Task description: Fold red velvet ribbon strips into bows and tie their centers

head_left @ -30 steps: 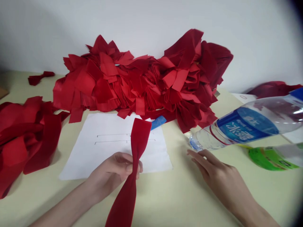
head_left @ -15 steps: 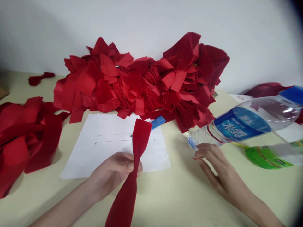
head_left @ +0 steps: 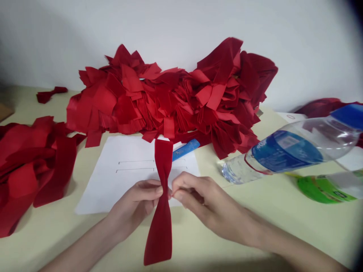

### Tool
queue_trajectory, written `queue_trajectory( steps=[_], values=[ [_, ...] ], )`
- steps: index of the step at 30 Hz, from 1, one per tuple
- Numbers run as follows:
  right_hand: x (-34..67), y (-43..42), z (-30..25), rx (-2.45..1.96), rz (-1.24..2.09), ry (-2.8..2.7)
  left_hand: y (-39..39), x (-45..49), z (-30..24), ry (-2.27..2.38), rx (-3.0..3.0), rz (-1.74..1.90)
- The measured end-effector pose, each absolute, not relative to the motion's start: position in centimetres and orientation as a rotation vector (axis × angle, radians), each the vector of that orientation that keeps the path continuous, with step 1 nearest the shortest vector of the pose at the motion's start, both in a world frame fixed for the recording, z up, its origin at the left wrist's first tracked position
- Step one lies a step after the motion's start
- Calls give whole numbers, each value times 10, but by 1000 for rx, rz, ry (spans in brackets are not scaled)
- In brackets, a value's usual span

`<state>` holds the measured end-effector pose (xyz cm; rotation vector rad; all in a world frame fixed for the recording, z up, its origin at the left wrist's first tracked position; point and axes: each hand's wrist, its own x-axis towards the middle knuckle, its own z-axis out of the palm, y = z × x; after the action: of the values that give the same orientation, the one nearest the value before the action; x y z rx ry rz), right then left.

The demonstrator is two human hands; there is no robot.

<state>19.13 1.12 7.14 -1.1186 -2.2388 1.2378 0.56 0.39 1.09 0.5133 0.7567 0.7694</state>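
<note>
A red velvet-like ribbon (head_left: 162, 234) stands lengthwise in front of me, gathered narrow at its middle and flaring at both ends. My left hand (head_left: 141, 200) pinches that narrow waist between thumb and fingers. Close against the ribbon's right side, my right hand (head_left: 202, 200) has its thumb and forefinger pressed together; whatever is between them is too small to make out. Under and behind the ribbon lies a white paper sheet (head_left: 99, 189) marked with ruled black lines. A blue pen-like object (head_left: 186, 149) rests on the sheet, partly behind the ribbon.
Along the wall spreads a large heap of red ribbon pieces (head_left: 170, 102). More red strips (head_left: 25, 162) lie at the left, with one gathered piece (head_left: 51, 94) behind them. To the right, a water bottle (head_left: 286, 149) lies tilted beside a green-labelled bottle (head_left: 326, 189).
My right hand has moved left from beside the water bottle to the ribbon's waist. The ribbon has swung more upright in my left hand, and the water bottle has rolled a little.
</note>
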Motion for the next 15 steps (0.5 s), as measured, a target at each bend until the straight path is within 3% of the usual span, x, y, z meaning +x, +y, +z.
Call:
queue_trajectory(
  steps=[15],
  values=[
    [176,21,56,-1211,1379,-2009,0,9,21,993,762,878]
  ],
)
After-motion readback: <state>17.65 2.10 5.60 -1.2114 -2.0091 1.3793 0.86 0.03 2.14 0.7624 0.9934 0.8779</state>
